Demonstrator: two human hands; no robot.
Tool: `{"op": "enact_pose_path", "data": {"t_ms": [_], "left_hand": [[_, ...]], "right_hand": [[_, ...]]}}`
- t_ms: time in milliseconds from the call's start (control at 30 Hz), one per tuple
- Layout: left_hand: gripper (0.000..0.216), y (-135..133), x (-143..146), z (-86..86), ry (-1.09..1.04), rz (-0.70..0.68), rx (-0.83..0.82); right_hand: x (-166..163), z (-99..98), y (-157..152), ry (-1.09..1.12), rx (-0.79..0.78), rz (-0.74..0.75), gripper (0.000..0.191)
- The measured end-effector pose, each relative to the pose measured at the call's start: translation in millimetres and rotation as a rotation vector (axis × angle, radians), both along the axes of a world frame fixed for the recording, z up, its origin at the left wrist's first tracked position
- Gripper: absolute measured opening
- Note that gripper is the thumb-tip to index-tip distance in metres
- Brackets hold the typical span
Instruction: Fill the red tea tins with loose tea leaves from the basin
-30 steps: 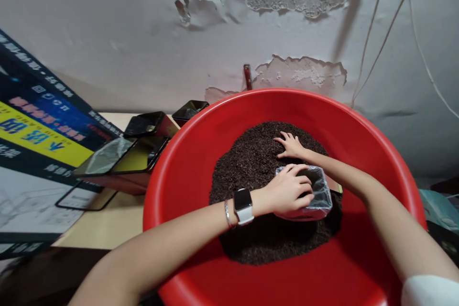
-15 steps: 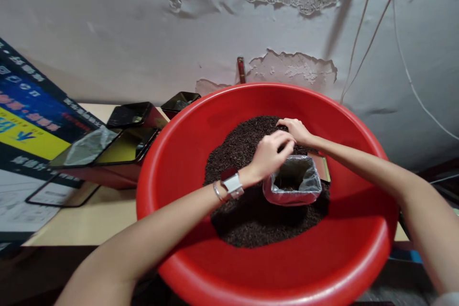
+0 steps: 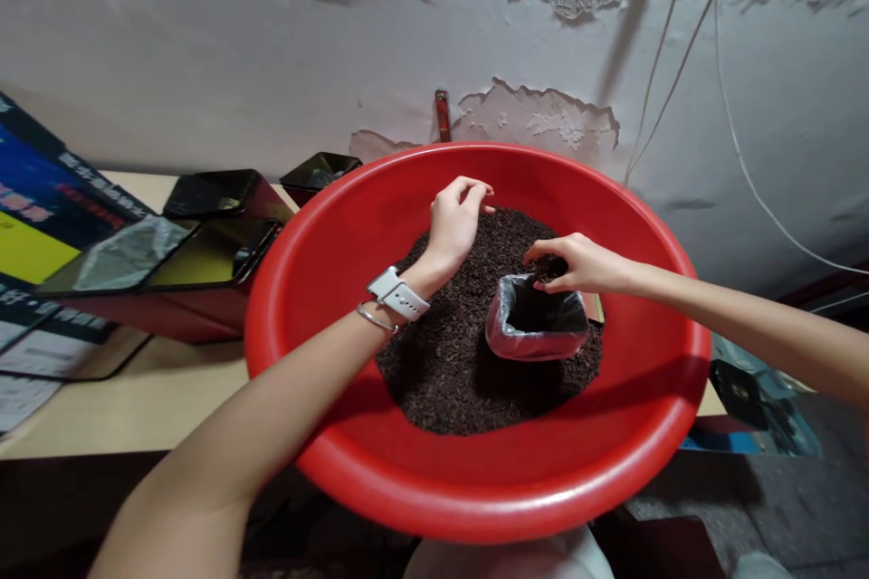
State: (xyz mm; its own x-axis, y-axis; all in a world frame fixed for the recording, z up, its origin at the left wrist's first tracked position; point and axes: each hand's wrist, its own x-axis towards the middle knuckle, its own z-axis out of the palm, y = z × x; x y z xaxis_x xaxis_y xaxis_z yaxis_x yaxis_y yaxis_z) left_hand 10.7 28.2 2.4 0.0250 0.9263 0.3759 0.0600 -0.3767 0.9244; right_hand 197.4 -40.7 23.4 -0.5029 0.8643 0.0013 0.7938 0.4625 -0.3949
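Nearest you, the near rim of the red basin fills the bottom of the view, and your two forearms cross it from either side. Inside lies the heap of dark granules, spread over the middle of the basin floor.

The lined tin stands upright, sunk into the right part of that heap with its plastic liner folded over the rim. A second ago your left hand gripped the liner's near edge. Now nothing holds the tin, and it stands by itself.

Your right hand was lying flat on the heap beyond the tin. It has come back over the tin's far rim, fingers pinched narrow around a small clump of granules just above the open mouth. The granules are being carried into the tin by hand.

Your left hand, with the white watch on its wrist, has lifted away to the far left of the heap. It hovers there loosely curled, and no granules show in it.

Beyond the basin on the left, more open tins sit on the counter. Behind everything is the peeling wall.
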Motion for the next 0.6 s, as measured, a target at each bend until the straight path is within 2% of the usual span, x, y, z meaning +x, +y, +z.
{"op": "enact_pose_path", "data": {"t_ms": [167,267,367,467,533,600], "left_hand": [[0.015,0,0,1.0,0.007,-0.029,-0.001],[0.013,2,2,-3.8,0.097,-0.060,-0.030],[0.010,5,4,-14.0,0.371,-0.136,-0.060],[0.015,10,5,-29.8,0.711,-0.322,-0.120],[0.018,16,3,-42.3,0.885,-0.410,-0.139],[0.022,24,-2,-54.7,1.034,-0.360,-0.152]], "right_hand": [[-5,9.0,-1,-0.057,-0.037,-0.009,0.030],[-7,9.6,-1,-0.088,-0.094,0.026,0.029],[-8,11.4,0,-0.098,-0.175,0.080,0.034],[-6,18.7,10,-0.031,-0.257,0.100,0.028],[1,22.3,26,0.108,-0.242,0.010,0.021],[13,18.5,48,0.255,-0.179,-0.159,0.020]]}}
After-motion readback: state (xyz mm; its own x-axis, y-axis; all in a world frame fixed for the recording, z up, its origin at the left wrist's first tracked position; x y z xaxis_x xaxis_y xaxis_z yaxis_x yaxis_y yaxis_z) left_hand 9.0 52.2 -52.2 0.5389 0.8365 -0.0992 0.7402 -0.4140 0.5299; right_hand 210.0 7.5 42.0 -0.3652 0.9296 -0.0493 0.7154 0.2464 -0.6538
